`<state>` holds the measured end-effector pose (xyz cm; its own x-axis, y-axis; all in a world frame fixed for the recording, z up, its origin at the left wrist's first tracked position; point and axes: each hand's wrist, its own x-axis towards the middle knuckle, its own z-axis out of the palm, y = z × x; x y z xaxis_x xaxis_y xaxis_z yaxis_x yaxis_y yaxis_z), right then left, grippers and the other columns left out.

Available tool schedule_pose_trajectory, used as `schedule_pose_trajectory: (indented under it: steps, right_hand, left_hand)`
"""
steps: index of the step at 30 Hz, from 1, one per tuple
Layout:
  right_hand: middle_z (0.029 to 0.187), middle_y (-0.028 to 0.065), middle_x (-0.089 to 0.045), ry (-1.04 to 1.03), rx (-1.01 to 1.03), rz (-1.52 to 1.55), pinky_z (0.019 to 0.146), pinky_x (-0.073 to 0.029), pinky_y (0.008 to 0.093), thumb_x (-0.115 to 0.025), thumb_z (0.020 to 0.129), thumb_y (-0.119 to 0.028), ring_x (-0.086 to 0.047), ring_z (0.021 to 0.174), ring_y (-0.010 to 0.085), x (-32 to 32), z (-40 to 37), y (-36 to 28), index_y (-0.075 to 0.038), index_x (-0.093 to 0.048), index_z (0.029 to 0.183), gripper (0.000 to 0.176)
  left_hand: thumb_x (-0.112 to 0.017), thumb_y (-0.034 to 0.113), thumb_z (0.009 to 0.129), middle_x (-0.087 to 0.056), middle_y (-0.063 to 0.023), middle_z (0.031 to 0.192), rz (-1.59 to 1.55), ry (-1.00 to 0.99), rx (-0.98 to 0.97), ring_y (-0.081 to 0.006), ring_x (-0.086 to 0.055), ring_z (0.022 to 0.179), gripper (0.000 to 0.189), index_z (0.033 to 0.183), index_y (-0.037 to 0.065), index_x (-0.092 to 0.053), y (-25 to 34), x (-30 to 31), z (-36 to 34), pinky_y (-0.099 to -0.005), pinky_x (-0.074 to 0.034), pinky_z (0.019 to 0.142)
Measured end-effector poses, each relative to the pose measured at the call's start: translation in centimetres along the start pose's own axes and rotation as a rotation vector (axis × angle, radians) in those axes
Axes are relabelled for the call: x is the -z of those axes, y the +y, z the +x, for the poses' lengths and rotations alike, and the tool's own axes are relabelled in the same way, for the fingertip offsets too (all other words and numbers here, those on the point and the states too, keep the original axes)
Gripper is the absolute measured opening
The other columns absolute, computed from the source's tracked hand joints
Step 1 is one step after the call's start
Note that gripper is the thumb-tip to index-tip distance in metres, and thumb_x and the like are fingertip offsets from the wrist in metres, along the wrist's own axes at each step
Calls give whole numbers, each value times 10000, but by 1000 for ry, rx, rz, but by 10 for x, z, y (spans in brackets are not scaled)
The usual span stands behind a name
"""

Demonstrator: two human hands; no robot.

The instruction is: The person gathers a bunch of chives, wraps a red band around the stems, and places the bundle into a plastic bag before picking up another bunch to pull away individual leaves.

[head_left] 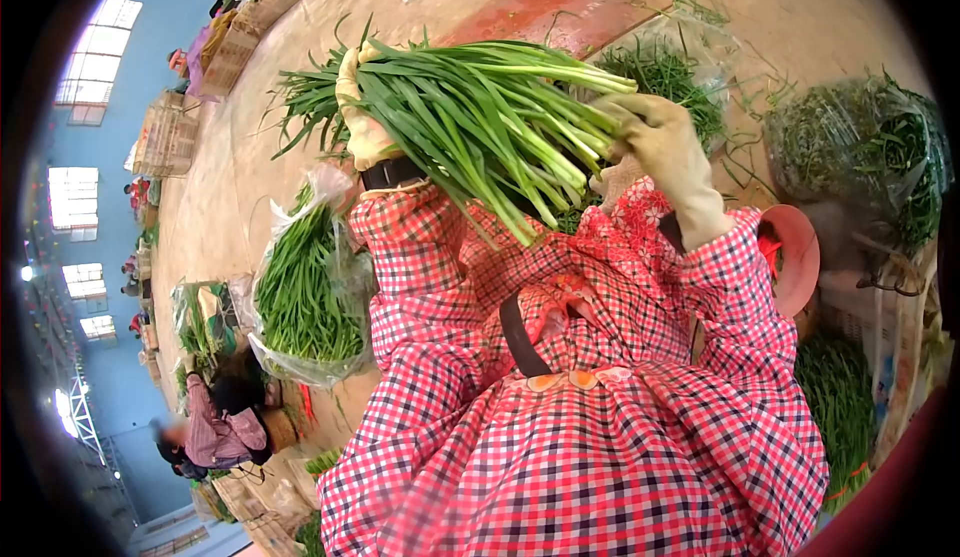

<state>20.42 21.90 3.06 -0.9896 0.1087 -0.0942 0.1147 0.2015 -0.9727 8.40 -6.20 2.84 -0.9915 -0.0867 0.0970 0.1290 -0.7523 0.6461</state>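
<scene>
At upper centre, green stalks (490, 107) are being clamped in the left hand (367, 137); their pale ends are being touched by the right hand (668, 145), its grip unclear.

red-checked smock (590, 447), long sleeves (412, 277), pale gloves (672, 147), black wrist bands (393, 173)

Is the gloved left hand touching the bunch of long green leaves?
Touching. The head view shows the left hand directly against the bunch of long green leaves, with no gap between glove and leaves.
</scene>
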Motion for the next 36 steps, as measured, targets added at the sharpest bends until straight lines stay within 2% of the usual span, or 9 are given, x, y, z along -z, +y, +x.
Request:
schedule_pose_trajectory:
  steps: [3, 7, 14, 16, 23, 25, 27, 30, 36]
  right_hand:
    - [824, 43, -686, 180, -65, 28, 734, -553, 295, -616, 955, -183, -670, 879, 152, 34, -3, 8, -62, -705, 1118, 222]
    - [876, 67, -710, 125, 465, 29, 760, -564, 298, -642, 943, -229, -680, 863, 168, 25, -13, -12, -46, -702, 1109, 254]
    - [937, 156, -711, 21, 426, -411, 769, -538, 352, -678, 898, -270, -688, 841, 293, -9, 22, -13, -70, -711, 1090, 279]
    - [963, 165, -700, -47, 119, -394, 789, -534, 370, -650, 901, -214, -681, 870, 306, -10, 19, -28, -88, -713, 1082, 229]
    - [988, 148, -704, 29, 465, -564, 797, -535, 323, -640, 907, -160, -677, 880, 274, 36, 25, -14, -68, -705, 1067, 195]
    - [1007, 142, -709, 150, 323, -561, 783, -538, 347, -641, 918, -187, -675, 881, 256, 63, 20, -10, -74, -715, 1056, 194]
    - [1032, 140, -711, 236, -131, -544, 793, -542, 371, -633, 934, -231, -676, 911, 248, 86, 17, -16, -82, -709, 1102, 238]
    - [1126, 135, -693, 222, 106, -1299, 853, -538, 373, -619, 948, -261, -662, 1012, 238, 139, 43, 64, -101, -686, 1171, 283]
    - [1226, 143, -646, 100, 904, -562, 934, -506, 359, -638, 919, -281, -627, 1114, 267, 22, -3, -36, -82, -602, 1282, 416]
  left_hand:
    - [-577, 316, 936, -668, -52, 939, 33, 32, -35, -241, -625, 912, 245, 988, 84, -633, 7, 9, 6, -419, -512, 901]
    - [-592, 298, 924, -680, -61, 982, -160, 102, -25, -244, -630, 936, 234, 985, 78, -644, 2, 15, 13, -424, -508, 946]
    - [-622, 253, 906, -680, -50, 903, -196, 78, 103, -205, -635, 863, 183, 930, 74, -648, 2, 22, 23, -368, -533, 847]
    - [-647, 243, 896, -677, -41, 870, -380, 102, 260, -181, -634, 783, 171, 889, 72, -652, 8, 8, 15, -336, -547, 776]
    - [-650, 209, 883, -689, -41, 872, -155, 144, 126, -197, -647, 810, 141, 895, 68, -658, 11, 3, 9, -349, -548, 799]
    - [-637, 210, 888, -695, -49, 905, -51, 124, 46, -208, -651, 836, 152, 910, 62, -663, 15, 21, 16, -352, -546, 809]
    - [-626, 212, 895, -699, -57, 928, -32, 109, 4, -214, -653, 853, 159, 913, 59, -666, 21, 25, 11, -354, -547, 810]
    - [-616, 212, 905, -702, -72, 978, 8, 65, -68, -223, -657, 903, 174, 964, 56, -665, 24, 43, 17, -372, -551, 848]
    - [-630, 219, 896, -708, -74, 974, -16, 26, -38, -222, -662, 908, 174, 964, 63, -668, 19, 33, 16, -370, -551, 857]
